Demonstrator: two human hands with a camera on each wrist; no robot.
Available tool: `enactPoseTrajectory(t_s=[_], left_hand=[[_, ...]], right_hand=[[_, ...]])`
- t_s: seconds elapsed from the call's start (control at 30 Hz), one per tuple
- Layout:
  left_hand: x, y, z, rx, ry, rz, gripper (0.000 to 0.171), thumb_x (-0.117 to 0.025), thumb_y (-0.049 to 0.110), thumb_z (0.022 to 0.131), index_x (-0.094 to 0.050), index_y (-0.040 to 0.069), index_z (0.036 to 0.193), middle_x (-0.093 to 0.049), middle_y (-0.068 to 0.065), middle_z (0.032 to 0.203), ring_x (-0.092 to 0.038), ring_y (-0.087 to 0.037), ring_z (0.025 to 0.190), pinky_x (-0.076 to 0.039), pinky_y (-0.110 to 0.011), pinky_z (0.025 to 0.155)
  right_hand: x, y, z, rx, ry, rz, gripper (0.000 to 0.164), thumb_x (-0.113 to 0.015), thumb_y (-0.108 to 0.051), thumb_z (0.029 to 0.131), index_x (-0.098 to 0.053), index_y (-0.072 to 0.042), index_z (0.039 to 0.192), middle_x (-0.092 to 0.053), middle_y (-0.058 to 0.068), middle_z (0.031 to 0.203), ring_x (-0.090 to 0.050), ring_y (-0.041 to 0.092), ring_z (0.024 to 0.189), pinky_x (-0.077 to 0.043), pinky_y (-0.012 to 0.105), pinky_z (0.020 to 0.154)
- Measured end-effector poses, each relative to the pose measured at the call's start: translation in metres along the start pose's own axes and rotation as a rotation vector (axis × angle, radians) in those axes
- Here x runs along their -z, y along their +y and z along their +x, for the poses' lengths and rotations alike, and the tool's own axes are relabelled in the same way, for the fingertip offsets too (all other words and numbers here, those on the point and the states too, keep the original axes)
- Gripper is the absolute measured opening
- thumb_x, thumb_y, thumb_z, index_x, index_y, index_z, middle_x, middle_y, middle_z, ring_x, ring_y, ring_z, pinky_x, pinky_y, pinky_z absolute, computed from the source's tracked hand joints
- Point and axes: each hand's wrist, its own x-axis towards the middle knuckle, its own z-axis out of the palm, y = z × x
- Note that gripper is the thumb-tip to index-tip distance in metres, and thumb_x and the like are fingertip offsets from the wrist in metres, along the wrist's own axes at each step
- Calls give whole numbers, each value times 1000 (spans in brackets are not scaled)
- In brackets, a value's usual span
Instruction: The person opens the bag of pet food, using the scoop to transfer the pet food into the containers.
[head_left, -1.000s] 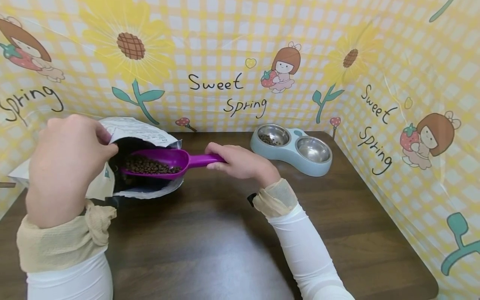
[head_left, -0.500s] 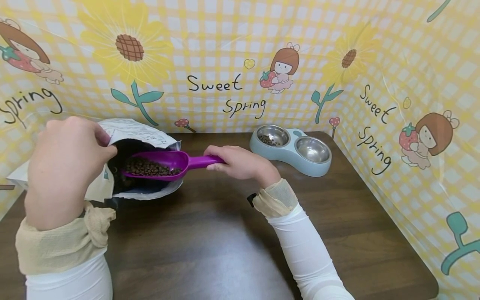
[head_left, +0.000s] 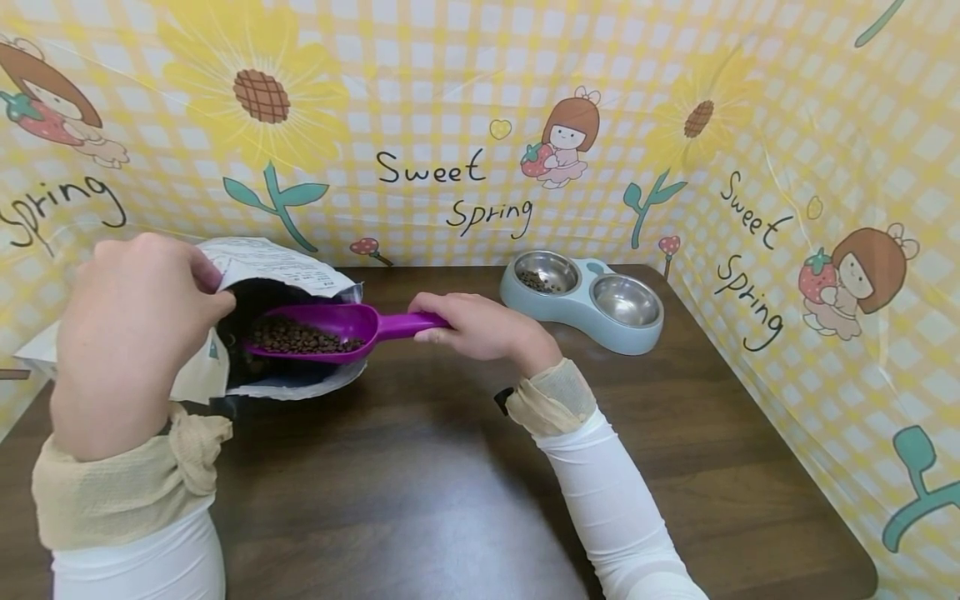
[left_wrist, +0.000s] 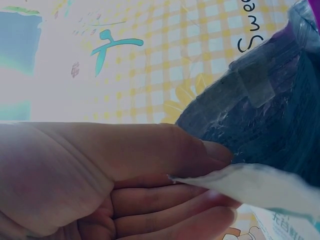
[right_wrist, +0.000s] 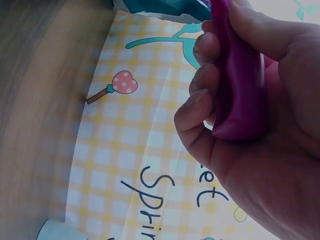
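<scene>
In the head view my left hand (head_left: 138,333) pinches the upper edge of an open bag (head_left: 281,265) lying on its side, mouth facing right. The left wrist view shows the thumb (left_wrist: 190,147) over the bag's edge with the fingers beneath. My right hand (head_left: 480,325) grips the handle of a purple scoop (head_left: 360,321), its fingers curled round it in the right wrist view. Brown kibble (head_left: 296,336) fills much of the scoop, which sits level in the bag's mouth. The far end of the bag is hidden behind my left hand.
A pale blue double pet bowl (head_left: 555,310) stands at the back right of the brown wooden table (head_left: 420,483). Its left steel bowl has some kibble in it; its right one shows bare metal. A yellow checked cloth (head_left: 442,83) walls the table's back and right side.
Both hands, the bag and the loaded scoop stay almost where they were. The scoop's bowl has tipped very slightly, and the view has shifted a little.
</scene>
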Motion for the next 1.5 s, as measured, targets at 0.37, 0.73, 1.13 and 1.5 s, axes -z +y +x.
enactPoseTrajectory(t_s=[0.37,0.73,1.13,1.5], left_hand=[[-1,-1,1,0,4,-6,24,-71,16,96,-80,-3,108,-76,-33,114,-60,-67,104,-52,-72,79],[-2,-3,1,18,0,-7,24,-71,18,97,-81,-1,109,-76,-33,115,-61,-65,104,-54,-71,78],[-3,-3,2,21,-1,-5,23,-72,18,97,-80,-1,108,-77,-31,111,-62,-63,102,-54,-69,75],[-1,2,0,11,9,-5,23,-72,15,97,-79,-4,107,-77,-32,109,-61,-63,101,-53,-69,77]], right_hand=[[5,1,-5,-5,-9,9,26,-61,-35,111,-62,-21,134,-69,0,108,-63,16,96,-53,34,88],[10,1,-9,8,-10,29,25,-62,-33,111,-63,-20,132,-70,0,110,-63,16,98,-54,34,90],[27,9,-29,-4,-4,90,21,-65,-30,110,-65,-19,127,-67,-1,100,-62,16,92,-52,34,88],[40,23,-48,-53,11,93,21,-68,-31,108,-67,-21,126,-66,-1,101,-61,18,94,-51,37,90]])
